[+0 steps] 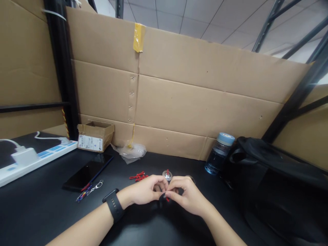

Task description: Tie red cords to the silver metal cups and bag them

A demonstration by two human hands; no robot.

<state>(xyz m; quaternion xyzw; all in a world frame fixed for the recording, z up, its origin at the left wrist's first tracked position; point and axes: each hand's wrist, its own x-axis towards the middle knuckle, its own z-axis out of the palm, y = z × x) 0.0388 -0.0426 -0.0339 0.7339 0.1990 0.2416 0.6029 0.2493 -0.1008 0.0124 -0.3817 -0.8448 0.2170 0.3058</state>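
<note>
My left hand and my right hand meet over the black tabletop, fingers curled together around a small dark piece with a red part. A black watch sits on my left wrist. Just beyond my fingers stands a small silver round part with a red pin. A little heap of red pins lies to its left.
A black phone and a key ring with coloured bits lie at left. A white power strip, a small cardboard box, a crumpled plastic bag, a blue-capped bottle and a black bag ring the cardboard wall.
</note>
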